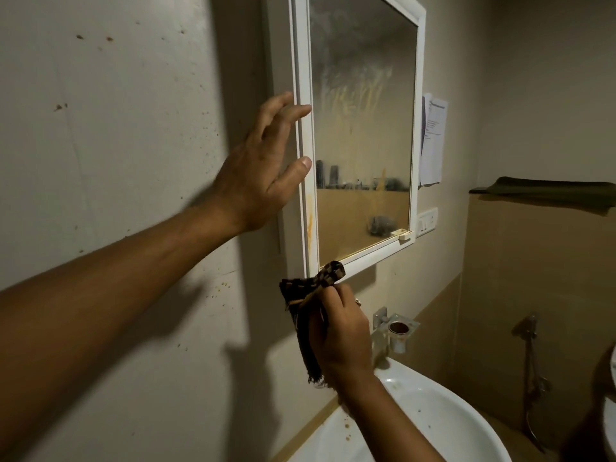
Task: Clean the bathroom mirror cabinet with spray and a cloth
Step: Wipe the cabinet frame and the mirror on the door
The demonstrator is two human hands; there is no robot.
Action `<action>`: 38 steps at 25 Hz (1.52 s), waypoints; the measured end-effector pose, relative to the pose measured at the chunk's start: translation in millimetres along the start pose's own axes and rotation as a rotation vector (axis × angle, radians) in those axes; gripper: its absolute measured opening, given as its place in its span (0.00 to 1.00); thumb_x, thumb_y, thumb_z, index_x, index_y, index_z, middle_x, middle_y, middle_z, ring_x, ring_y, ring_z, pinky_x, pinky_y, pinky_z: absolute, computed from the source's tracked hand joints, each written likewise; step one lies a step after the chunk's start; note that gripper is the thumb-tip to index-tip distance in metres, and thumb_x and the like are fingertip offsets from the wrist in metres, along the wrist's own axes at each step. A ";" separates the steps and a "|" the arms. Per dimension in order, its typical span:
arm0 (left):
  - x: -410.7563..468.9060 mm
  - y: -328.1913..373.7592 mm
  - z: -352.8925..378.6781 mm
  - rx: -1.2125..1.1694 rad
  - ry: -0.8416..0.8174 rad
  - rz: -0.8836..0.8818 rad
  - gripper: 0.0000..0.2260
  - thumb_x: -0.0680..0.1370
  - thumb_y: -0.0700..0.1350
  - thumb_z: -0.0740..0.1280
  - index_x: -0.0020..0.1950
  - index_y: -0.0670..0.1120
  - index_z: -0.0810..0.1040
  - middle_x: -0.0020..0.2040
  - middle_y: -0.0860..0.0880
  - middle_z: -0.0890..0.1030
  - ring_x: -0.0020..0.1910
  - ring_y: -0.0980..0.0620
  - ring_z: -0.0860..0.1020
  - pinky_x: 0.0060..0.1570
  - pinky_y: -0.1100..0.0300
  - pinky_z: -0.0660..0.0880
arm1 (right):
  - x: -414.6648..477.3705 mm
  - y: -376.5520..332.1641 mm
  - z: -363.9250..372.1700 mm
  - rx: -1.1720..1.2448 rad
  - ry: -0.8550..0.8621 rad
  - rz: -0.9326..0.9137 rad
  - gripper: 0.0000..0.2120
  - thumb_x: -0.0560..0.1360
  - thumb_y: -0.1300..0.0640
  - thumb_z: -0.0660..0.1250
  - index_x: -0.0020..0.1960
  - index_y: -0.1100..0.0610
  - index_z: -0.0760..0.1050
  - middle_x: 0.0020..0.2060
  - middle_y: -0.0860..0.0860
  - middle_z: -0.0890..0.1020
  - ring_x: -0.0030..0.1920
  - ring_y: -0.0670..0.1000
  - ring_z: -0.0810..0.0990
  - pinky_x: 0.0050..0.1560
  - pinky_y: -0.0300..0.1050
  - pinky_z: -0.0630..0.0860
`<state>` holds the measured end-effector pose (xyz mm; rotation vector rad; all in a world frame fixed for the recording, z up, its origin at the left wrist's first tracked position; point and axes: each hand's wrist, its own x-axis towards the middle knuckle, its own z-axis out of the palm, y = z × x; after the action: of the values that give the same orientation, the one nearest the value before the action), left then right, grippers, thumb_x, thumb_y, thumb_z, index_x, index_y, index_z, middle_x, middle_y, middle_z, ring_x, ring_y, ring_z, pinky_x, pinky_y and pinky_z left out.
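Observation:
A white-framed mirror cabinet [304, 135] hangs on the wall, its glass [363, 135] smeared and streaked with spray. My left hand [263, 168] rests flat against the cabinet's left frame edge, fingers spread, thumb touching the frame. My right hand [340, 335] is below the cabinet's lower left corner, closed around a dark checked cloth [310, 301]. The top of the cloth touches the bottom frame rail. No spray bottle is in view.
A white washbasin [443, 415] sits below right. A metal holder [396, 328] is fixed to the wall above it. Papers [433, 138] and a switch plate [427, 221] are right of the cabinet. A dark towel [546, 190] lies on a ledge; a hose tap [530, 331] hangs at far right.

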<state>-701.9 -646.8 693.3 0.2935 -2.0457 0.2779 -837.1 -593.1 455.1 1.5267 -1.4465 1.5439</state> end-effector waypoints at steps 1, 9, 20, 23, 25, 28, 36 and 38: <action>0.4 -0.1 -1.7 -0.058 -0.005 -0.013 0.28 0.81 0.55 0.59 0.80 0.49 0.61 0.82 0.48 0.58 0.78 0.49 0.65 0.68 0.45 0.73 | 3.8 -0.3 -3.7 -0.023 -0.009 -0.042 0.09 0.78 0.50 0.68 0.53 0.54 0.74 0.47 0.52 0.82 0.39 0.52 0.82 0.34 0.45 0.83; 21.8 4.7 -26.5 -0.381 0.016 -0.163 0.26 0.82 0.52 0.56 0.80 0.51 0.61 0.77 0.51 0.66 0.68 0.58 0.74 0.70 0.54 0.72 | 159.0 -44.6 -26.4 0.204 0.111 -0.077 0.10 0.78 0.57 0.68 0.57 0.58 0.80 0.53 0.51 0.84 0.53 0.48 0.82 0.53 0.43 0.83; 31.7 -2.2 -30.1 -0.586 0.041 -0.257 0.26 0.82 0.55 0.55 0.80 0.53 0.60 0.75 0.50 0.69 0.65 0.57 0.78 0.62 0.63 0.73 | 205.7 -60.8 -37.6 0.195 0.078 -0.068 0.08 0.79 0.58 0.69 0.58 0.56 0.80 0.53 0.50 0.84 0.52 0.47 0.83 0.51 0.45 0.84; 37.8 0.7 -34.6 -0.613 0.047 -0.277 0.26 0.81 0.56 0.54 0.80 0.55 0.61 0.75 0.51 0.69 0.64 0.58 0.78 0.61 0.62 0.73 | 175.4 -56.8 -28.2 0.218 0.104 -0.018 0.09 0.80 0.56 0.66 0.59 0.55 0.79 0.55 0.48 0.82 0.53 0.46 0.82 0.51 0.40 0.82; 37.9 2.9 -37.9 -0.622 0.027 -0.282 0.26 0.81 0.57 0.54 0.80 0.57 0.59 0.75 0.52 0.69 0.65 0.59 0.77 0.64 0.57 0.72 | 110.5 -47.9 -23.6 0.216 0.026 0.048 0.09 0.78 0.53 0.65 0.56 0.54 0.78 0.56 0.47 0.81 0.54 0.46 0.82 0.51 0.36 0.82; 36.9 5.7 -42.1 -0.629 -0.005 -0.285 0.27 0.80 0.59 0.53 0.80 0.58 0.58 0.76 0.52 0.69 0.66 0.60 0.76 0.66 0.56 0.71 | 106.4 -46.5 -33.7 0.162 -0.041 0.026 0.06 0.77 0.54 0.68 0.54 0.53 0.78 0.53 0.46 0.81 0.51 0.44 0.81 0.51 0.37 0.83; 48.6 -1.9 -54.9 -0.672 0.057 -0.322 0.28 0.81 0.57 0.54 0.81 0.57 0.58 0.74 0.54 0.69 0.72 0.57 0.70 0.66 0.59 0.68 | 238.4 -80.1 -41.8 0.232 0.139 -0.015 0.08 0.80 0.60 0.69 0.58 0.53 0.79 0.54 0.48 0.82 0.50 0.43 0.81 0.51 0.39 0.83; 41.8 -3.8 -55.4 -0.668 0.059 -0.334 0.28 0.80 0.58 0.54 0.80 0.58 0.58 0.75 0.54 0.69 0.73 0.57 0.70 0.69 0.56 0.68 | 159.8 -63.1 -31.1 0.276 0.072 0.050 0.08 0.80 0.61 0.69 0.56 0.52 0.78 0.54 0.45 0.80 0.51 0.40 0.81 0.52 0.33 0.81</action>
<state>-674.2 -636.6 756.2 0.1978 -1.8725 -0.5869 -827.1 -595.1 629.3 1.5786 -1.2811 1.8719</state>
